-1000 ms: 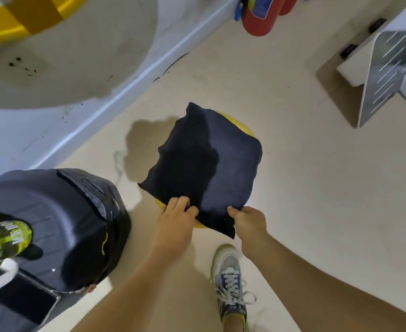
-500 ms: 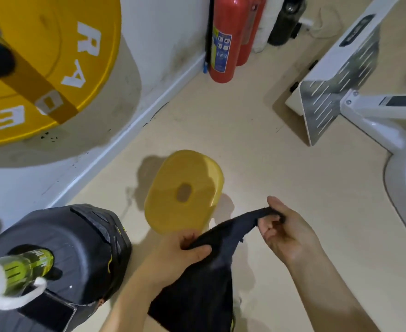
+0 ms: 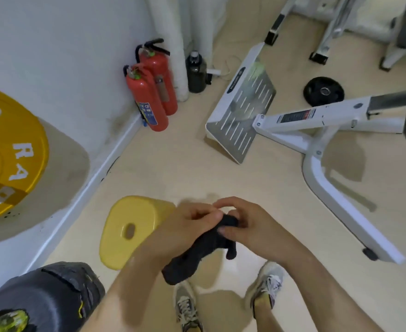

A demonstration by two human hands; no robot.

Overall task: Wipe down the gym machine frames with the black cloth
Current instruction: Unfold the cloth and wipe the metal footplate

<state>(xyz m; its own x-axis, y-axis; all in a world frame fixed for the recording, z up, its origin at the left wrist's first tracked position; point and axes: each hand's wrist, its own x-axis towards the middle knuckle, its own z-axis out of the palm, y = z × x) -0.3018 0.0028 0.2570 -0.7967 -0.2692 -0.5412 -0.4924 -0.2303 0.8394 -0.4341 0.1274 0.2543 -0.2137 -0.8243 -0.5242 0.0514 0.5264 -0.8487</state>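
Observation:
The black cloth (image 3: 198, 254) is bunched into a thick wad between both hands, above my shoes. My left hand (image 3: 187, 227) grips its upper part from the left. My right hand (image 3: 247, 226) closes on it from the right, thumb pressed on top. A loose end of the cloth hangs down below my hands. The white gym machine frame (image 3: 326, 168) lies to the right on the floor, with a slotted metal footplate (image 3: 241, 116) at its far end.
A yellow stool (image 3: 127, 230) stands just left of my hands. A black bag (image 3: 46, 298) sits at lower left, a yellow weight plate (image 3: 8, 152) leans on the wall. Two red fire extinguishers (image 3: 152, 92) and a dark bottle (image 3: 196, 73) stand in the corner. A black weight plate (image 3: 324, 91) lies on the floor.
The cloth, first spread over the yellow stool, was lifted off and gathered into a wad between my hands. My view rose toward the white machine frame.

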